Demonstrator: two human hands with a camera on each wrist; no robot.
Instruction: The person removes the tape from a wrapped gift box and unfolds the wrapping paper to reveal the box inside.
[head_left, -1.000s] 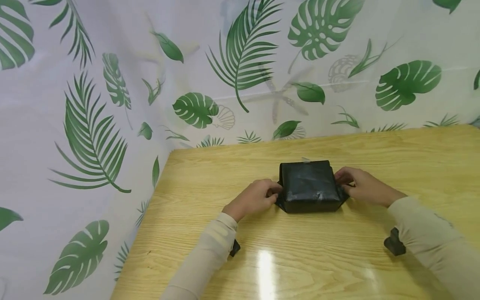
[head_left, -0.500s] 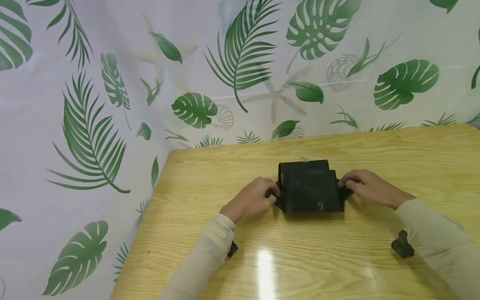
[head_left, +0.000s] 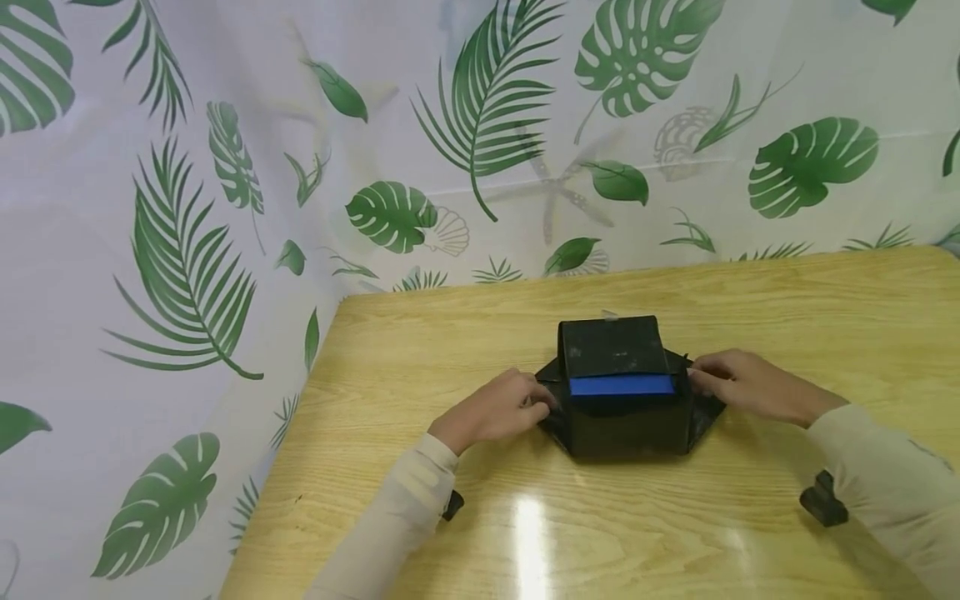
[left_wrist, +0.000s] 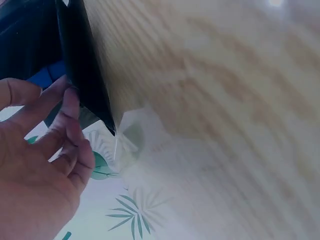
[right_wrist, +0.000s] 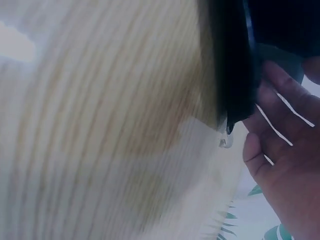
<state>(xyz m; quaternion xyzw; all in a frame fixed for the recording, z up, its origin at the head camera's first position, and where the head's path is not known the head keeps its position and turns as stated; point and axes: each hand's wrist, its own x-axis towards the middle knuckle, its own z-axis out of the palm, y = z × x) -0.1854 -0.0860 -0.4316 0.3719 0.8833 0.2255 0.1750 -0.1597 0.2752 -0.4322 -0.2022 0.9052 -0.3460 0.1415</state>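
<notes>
A box in black wrapping (head_left: 630,427) sits on the wooden table, with a blue strip (head_left: 622,385) of its contents showing below the raised top part (head_left: 611,346). Side flaps stick out left (head_left: 555,417) and right (head_left: 705,410). At the left flap is my left hand (head_left: 495,408); in the left wrist view its fingertips (left_wrist: 64,84) touch the black sheet, with the thumb held apart. My right hand (head_left: 753,387) has its fingers against the right side. In the right wrist view those fingers (right_wrist: 275,75) lie extended behind the flap, partly hidden.
A bit of clear tape (head_left: 610,315) stands up at the box's back edge. Black wrist camera mounts hang beneath the left (head_left: 453,505) and right (head_left: 823,500) sleeves. Behind the wooden table (head_left: 420,333) hangs a white leaf-printed cloth (head_left: 375,150).
The wrapping's front part has come away from the top and dropped to the front, exposing the blue strip. The side flaps have spread outward, and both hands have moved slightly apart and nearer.
</notes>
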